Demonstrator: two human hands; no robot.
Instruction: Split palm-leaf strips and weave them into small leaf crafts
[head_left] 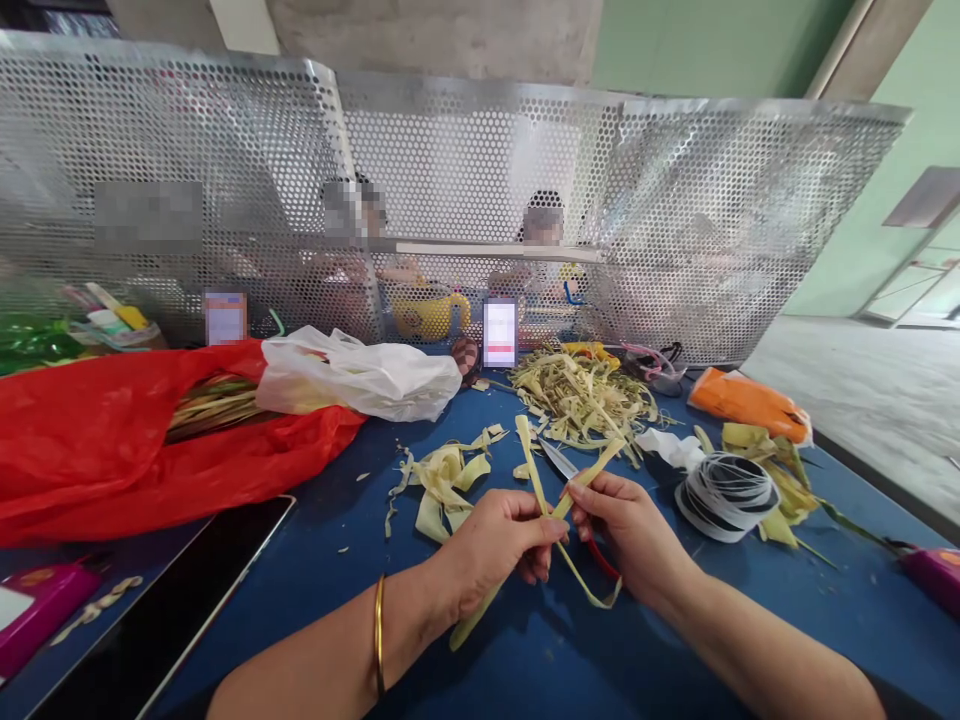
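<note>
Near the middle of the blue table, my left hand (510, 545) pinches pale green-yellow leaf strips (533, 470) where they cross. My right hand (619, 515) is closed on the strip that slants up to the right, its fingertips close to the left ones. The strips form an X, with one end hanging in a loop below. Scissors (559, 459) with red handles lie under and beside my right hand, their blades pointing away. Loose leaf pieces (442, 480) lie beyond my left hand.
A heap of leaf strips (589, 395) sits behind the scissors. On the right are a cord spool (727, 497) and an orange packet (750, 403). A red bag (90, 440), white plastic bag (367, 375) and dark tablet (165, 610) lie left. A perforated metal screen (465, 150) stands behind, with people beyond.
</note>
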